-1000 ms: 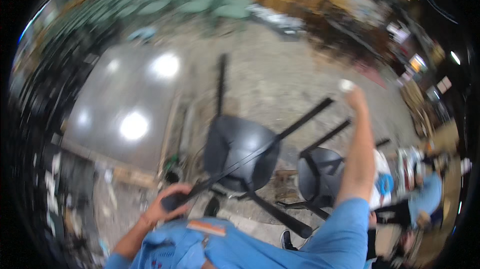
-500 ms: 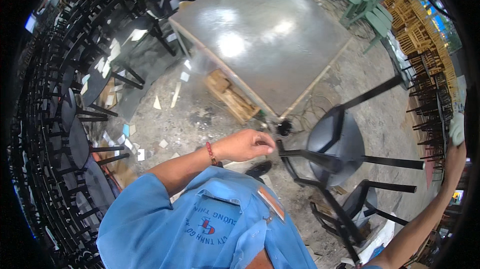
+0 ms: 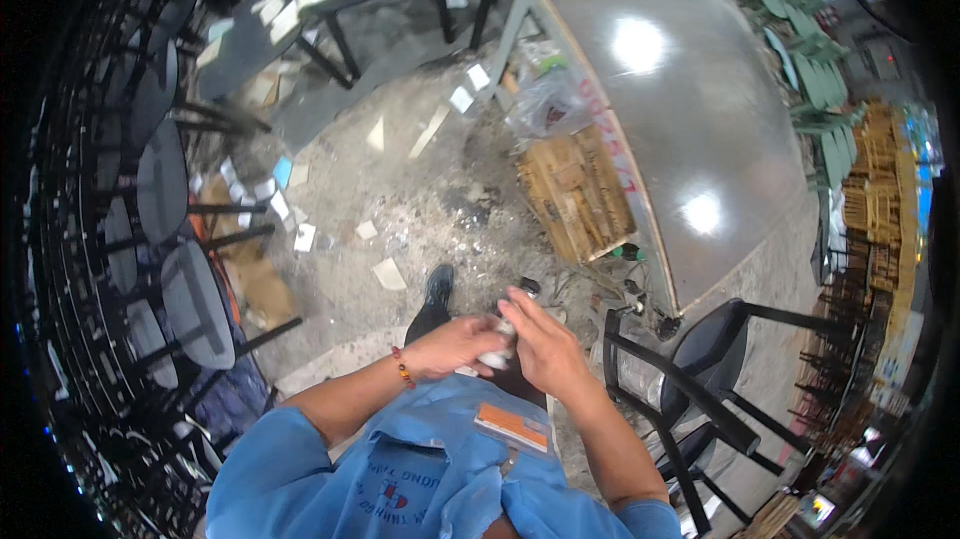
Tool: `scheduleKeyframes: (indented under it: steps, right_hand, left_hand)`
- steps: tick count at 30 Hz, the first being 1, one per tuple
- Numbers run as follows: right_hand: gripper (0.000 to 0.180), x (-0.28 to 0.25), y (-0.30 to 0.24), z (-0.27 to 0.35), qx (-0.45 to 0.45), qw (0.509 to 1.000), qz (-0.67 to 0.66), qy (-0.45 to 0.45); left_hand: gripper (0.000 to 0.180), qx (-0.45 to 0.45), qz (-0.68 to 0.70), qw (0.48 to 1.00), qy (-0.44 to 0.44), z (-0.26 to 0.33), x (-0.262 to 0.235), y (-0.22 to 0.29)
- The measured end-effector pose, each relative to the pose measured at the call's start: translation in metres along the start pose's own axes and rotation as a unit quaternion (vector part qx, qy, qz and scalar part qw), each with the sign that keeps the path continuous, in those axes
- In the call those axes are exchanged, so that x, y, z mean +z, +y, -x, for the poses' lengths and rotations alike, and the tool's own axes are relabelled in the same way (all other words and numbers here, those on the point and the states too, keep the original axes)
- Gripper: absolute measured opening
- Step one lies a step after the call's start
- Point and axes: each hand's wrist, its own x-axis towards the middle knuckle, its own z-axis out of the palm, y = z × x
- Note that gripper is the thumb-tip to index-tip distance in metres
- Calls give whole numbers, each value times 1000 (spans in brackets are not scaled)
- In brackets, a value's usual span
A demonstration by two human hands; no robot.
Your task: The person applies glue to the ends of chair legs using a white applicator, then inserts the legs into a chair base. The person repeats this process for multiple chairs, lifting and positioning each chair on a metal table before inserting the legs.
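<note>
Both of my hands meet in front of my blue shirt. My left hand (image 3: pixel 455 347), with a red bead bracelet at its wrist, is closed on a small white wad (image 3: pixel 495 355). It looks like cloth, though fingers hide much of it. My right hand (image 3: pixel 548 347) lies against the wad's other side, its fingers stretched out and not wrapped round it. Beyond my hands to the right stands a table with a shiny grey top (image 3: pixel 670 89). Just right of my right hand is a black chair (image 3: pixel 705 354), tipped so its legs stick out.
A wooden crate (image 3: pixel 575 194) and a clear plastic bag (image 3: pixel 550 109) sit beside the table. Black chairs (image 3: pixel 163 179) crowd the left. Scraps of paper (image 3: pixel 390 274) litter the concrete floor. Green chairs (image 3: pixel 825 154) and stacked yellow wooden frames (image 3: pixel 868 199) stand at the right.
My right hand has come in from the far right with the white wad to meet my left hand, which has closed on it. My view has turned left, so the table appears further right.
</note>
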Motion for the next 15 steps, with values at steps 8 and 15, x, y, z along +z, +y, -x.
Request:
scheduleKeyframes:
  steps: [8,15]
  right_hand:
    - [46,78,227,-117,331,901,-272,60]
    - [50,72,295,-284,339,869,-353,77]
  left_hand:
    - [39,68,-51,915,394,31,-122,-56]
    - [36,47,-40,841,538,22,-141,-21]
